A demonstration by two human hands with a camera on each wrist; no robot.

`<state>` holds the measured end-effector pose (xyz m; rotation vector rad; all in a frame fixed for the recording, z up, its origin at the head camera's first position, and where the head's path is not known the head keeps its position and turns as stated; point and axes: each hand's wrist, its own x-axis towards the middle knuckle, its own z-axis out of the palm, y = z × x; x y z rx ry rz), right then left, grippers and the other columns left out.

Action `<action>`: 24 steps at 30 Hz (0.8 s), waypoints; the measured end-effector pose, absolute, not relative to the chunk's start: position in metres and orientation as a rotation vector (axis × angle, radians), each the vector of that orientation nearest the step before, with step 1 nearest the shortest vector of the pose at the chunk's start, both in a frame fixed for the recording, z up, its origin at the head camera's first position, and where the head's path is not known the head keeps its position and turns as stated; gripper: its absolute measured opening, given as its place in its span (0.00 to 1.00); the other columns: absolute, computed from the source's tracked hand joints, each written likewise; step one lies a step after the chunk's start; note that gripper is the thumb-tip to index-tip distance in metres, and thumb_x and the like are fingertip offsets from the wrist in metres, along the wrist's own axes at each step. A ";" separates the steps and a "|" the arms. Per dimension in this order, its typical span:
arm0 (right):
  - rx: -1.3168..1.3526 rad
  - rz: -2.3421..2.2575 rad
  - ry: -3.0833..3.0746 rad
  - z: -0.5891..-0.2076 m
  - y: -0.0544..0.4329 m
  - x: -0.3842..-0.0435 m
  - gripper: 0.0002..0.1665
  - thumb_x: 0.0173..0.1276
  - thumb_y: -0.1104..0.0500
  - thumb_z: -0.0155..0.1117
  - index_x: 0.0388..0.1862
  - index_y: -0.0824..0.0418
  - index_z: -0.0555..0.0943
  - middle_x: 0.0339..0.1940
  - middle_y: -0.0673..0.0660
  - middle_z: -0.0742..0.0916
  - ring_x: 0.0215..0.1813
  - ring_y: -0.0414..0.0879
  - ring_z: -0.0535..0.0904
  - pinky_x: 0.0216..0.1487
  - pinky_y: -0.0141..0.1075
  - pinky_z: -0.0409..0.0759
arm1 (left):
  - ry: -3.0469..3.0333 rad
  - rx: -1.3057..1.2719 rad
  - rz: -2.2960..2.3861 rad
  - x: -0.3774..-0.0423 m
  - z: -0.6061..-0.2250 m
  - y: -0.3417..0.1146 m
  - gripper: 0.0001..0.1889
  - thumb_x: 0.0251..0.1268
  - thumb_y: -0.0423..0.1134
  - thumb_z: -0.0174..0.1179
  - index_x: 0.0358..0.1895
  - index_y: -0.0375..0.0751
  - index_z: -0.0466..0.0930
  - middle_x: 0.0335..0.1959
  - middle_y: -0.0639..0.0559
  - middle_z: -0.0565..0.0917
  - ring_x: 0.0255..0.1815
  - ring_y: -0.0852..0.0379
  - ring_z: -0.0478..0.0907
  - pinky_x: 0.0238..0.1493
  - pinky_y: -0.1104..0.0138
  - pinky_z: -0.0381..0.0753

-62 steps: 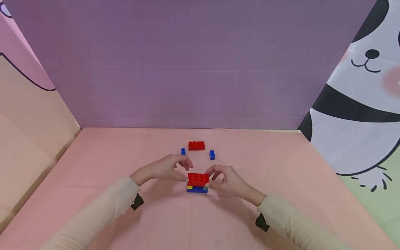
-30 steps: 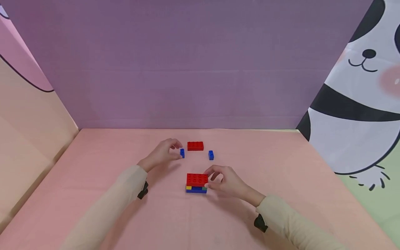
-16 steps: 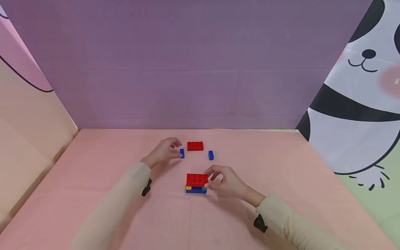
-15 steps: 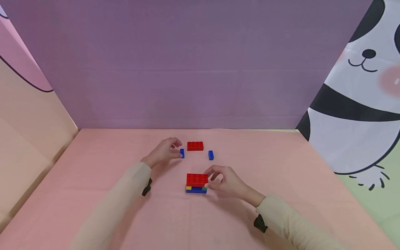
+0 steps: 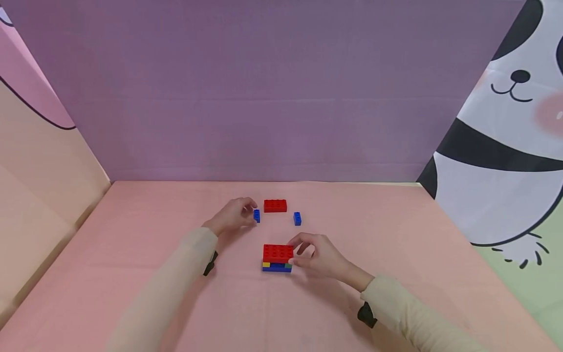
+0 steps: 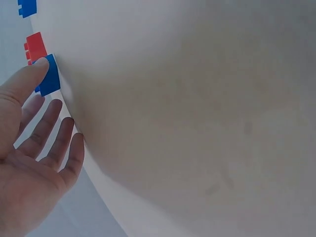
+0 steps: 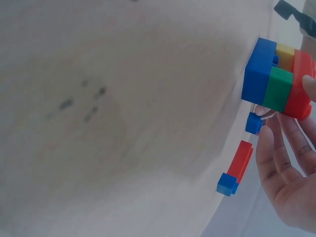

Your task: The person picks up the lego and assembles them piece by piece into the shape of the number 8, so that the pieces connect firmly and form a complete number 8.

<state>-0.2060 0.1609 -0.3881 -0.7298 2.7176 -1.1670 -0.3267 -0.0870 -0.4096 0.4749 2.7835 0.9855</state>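
Observation:
A stack of toy building bricks (image 5: pixel 278 254) stands on the pink cloth: a red brick on top, yellow and green bricks below, blue at the bottom. My right hand (image 5: pixel 323 255) holds its right end, thumb on the red brick (image 7: pixel 300 84) and fingers behind. Farther back, my left hand (image 5: pixel 234 214) has its thumb and index finger at opposite ends of a small blue brick (image 5: pixel 257 215), which still lies on the cloth; the thumb covers part of this left blue brick (image 6: pixel 51 79) in the left wrist view.
Beyond the stack lie a loose red brick (image 5: pixel 275 206) and another small blue brick (image 5: pixel 297 218), both apart from the hands. The pink cloth (image 5: pixel 228 313) runs back to a purple wall (image 5: pixel 272 98), with printed side panels left and right.
My left hand has gone from beside the stack back to the left blue brick, and its fingers have closed in on it. The right hand stays at the stack.

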 end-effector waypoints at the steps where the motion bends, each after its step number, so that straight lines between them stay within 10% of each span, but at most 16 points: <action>1: -0.729 -1.167 2.717 -0.388 0.161 -0.206 0.17 0.56 0.58 0.68 0.45 0.55 0.78 0.42 0.52 0.83 0.42 0.46 0.78 0.34 0.30 0.78 | 2.788 0.478 0.983 -0.327 -0.410 -0.087 0.23 0.52 0.38 0.66 0.53 0.44 0.72 0.49 0.49 0.76 0.51 0.52 0.71 0.54 0.62 0.75; 24: -0.723 -1.173 2.711 -0.388 0.161 -0.205 0.16 0.56 0.59 0.67 0.45 0.55 0.78 0.42 0.53 0.83 0.42 0.48 0.79 0.34 0.30 0.77 | 2.789 0.445 1.035 -0.327 -0.413 -0.084 0.19 0.52 0.39 0.66 0.48 0.45 0.75 0.45 0.50 0.77 0.48 0.52 0.72 0.53 0.62 0.76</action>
